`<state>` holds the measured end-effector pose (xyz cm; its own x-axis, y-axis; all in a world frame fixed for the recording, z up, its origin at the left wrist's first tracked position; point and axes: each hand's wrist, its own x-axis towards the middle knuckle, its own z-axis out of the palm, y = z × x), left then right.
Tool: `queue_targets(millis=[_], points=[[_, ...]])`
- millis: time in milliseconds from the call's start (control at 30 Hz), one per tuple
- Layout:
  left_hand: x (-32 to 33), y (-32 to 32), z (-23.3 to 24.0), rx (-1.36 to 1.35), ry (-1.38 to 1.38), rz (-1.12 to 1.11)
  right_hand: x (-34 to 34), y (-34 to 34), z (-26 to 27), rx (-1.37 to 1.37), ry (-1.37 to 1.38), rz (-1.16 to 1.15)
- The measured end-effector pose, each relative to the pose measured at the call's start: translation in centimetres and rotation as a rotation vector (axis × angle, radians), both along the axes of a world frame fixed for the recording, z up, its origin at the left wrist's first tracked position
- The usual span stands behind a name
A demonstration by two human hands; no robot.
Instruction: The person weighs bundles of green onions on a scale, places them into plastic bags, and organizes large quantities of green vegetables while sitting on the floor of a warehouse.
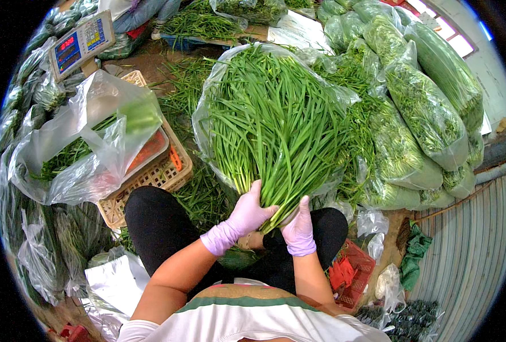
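Observation:
Both my hands wear thin pale purple gloves. My left hand (253,209) and my right hand (298,226) close around the stem ends of a bunch of long flat green leaves (278,171), which look like garlic chives. The leaves fan out away from me over a large heap of the same greens (270,94). That heap lies in a wide-open clear plastic bag (199,115) in front of my knees. The fingers beneath the stems are partly hidden.
At left, a crate (178,179) bears a scale platform and an open plastic bag of greens (77,149), beside a digital scale display (82,45). Filled bags (424,111) are stacked at right. A red basket (357,278) stands by my right knee. Another person's leg (139,17) shows at top left.

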<state>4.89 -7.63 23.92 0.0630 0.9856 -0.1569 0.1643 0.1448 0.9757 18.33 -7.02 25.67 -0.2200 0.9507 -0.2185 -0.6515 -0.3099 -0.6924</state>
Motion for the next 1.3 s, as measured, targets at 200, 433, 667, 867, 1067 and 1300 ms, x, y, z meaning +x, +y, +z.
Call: queue_targets(millis=[200, 433, 667, 867, 1067, 1300], points=[[0.4, -0.7, 0.5, 0.039, -0.515, -0.046, -1.3, -0.6, 1.2, 0.034, -0.385, -0.155], [-0.4, 0.1, -0.7, -0.507, -1.152, -0.040, 1.3, -0.6, 0.4, -0.068, -0.192, -0.042], [0.2, 0.4, -1.3, -0.665, -1.351, 0.089, 0.6, -0.9, 0.3, -0.053, -0.266, -0.128], [1.6, -1.0, -0.3, -0.431, -1.005, -0.041, -1.1, -0.9, 0.2, 0.374, -0.925, -0.101], [1.0, -1.0, -2.2, -0.222, -1.119, -0.221, -1.7, -0.6, -1.1, 0.730, -1.580, -0.012], [0.6, -0.8, -1.5, -0.360, -1.205, -0.212, -1.3, 0.5, 1.5, 0.669, -1.594, 0.046]])
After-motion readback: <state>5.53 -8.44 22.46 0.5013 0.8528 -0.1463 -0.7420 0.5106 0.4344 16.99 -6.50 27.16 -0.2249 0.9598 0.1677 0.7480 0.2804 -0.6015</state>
